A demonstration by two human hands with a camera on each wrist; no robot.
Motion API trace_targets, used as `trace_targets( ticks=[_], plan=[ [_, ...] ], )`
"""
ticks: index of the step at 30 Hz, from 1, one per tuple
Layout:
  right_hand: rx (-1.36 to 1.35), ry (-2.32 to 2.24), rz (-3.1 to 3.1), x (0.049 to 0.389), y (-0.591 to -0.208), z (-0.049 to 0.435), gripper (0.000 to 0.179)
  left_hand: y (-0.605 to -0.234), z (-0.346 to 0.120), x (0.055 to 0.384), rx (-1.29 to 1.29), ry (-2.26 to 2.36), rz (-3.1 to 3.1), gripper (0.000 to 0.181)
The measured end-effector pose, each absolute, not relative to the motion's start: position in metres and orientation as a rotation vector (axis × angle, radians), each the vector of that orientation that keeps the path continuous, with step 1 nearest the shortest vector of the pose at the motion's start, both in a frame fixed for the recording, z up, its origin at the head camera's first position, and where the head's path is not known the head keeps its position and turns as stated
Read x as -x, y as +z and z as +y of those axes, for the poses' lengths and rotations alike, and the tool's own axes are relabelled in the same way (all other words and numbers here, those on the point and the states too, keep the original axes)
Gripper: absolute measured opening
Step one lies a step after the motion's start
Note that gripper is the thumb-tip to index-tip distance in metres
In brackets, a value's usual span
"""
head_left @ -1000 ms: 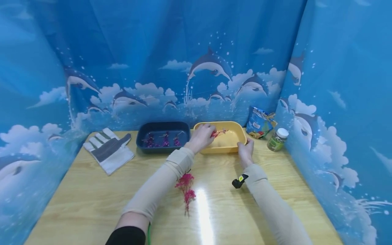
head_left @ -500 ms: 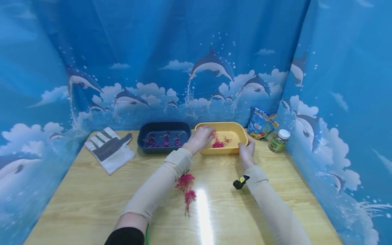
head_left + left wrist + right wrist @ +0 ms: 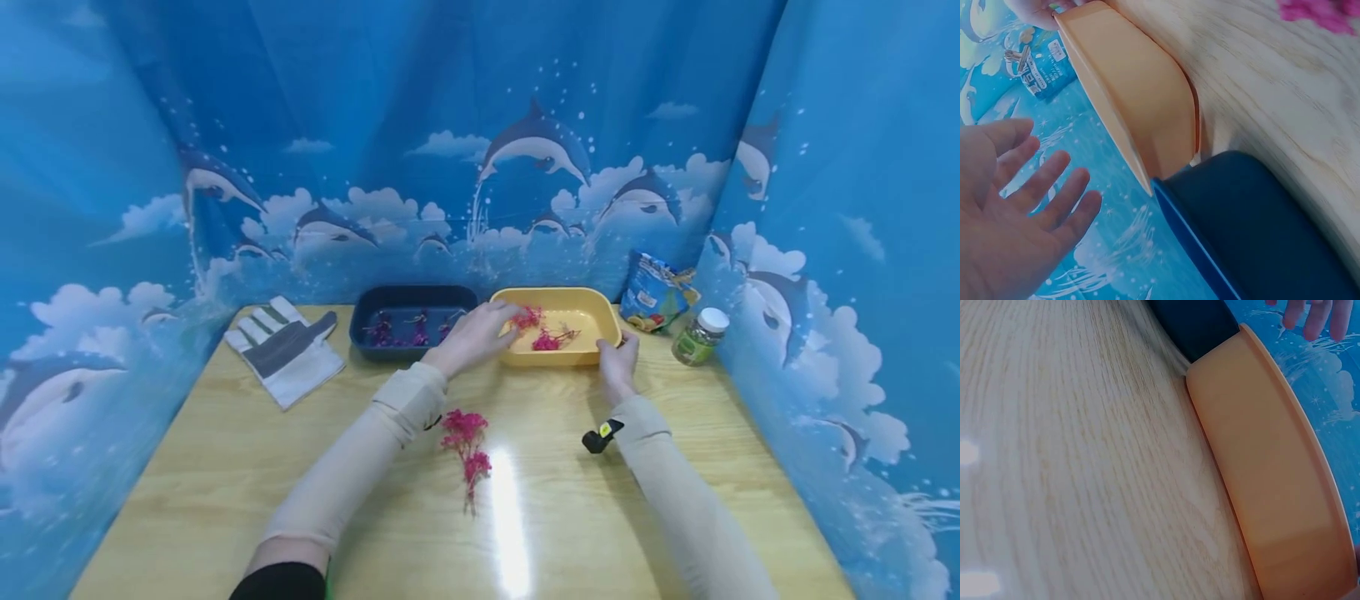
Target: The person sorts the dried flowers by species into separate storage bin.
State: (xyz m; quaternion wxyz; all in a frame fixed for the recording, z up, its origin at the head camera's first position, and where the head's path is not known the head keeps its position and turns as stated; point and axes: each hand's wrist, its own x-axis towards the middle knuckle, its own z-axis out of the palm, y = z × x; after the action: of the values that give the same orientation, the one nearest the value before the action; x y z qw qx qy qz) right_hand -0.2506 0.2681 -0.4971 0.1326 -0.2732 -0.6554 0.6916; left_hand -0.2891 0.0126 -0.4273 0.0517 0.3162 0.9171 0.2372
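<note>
My left hand [image 3: 471, 335] hovers over the left end of a yellow plastic tray [image 3: 551, 359], its fingers [image 3: 1054, 194] spread with nothing between them. Inside that tray lie two pink dried flower sprigs [image 3: 551, 340], one near the left fingertips and one in the middle. At the front right corner, my right hand [image 3: 619, 363] grips the tray's rim with the thumb on top; most of this hand is outside the right wrist view. A larger pink dried flower sprig [image 3: 467, 433] lies on the table, in front of the trays.
A dark blue tray [image 3: 412, 354] with several purple sprigs stands against the yellow one on its left. Farther left lies a grey and white work glove [image 3: 288, 358]. A blue snack pouch [image 3: 654, 292] and a white-lidded jar [image 3: 699, 340] stand at the right, before the dolphin curtain.
My left hand has let go of a pink sprig in the yellow tray and drawn back slightly to the left, its fingers opening. The right hand still holds the tray's corner.
</note>
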Motion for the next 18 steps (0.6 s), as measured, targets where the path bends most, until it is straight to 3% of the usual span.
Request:
trace_targets(
  ticks=[18],
  plan=[
    [0.81, 2.014, -1.92, 0.249, -0.494, 0.267, 0.056, -0.432, -0.016, 0.248, -1.364, 0.535, 2.327, 0.04]
  ],
)
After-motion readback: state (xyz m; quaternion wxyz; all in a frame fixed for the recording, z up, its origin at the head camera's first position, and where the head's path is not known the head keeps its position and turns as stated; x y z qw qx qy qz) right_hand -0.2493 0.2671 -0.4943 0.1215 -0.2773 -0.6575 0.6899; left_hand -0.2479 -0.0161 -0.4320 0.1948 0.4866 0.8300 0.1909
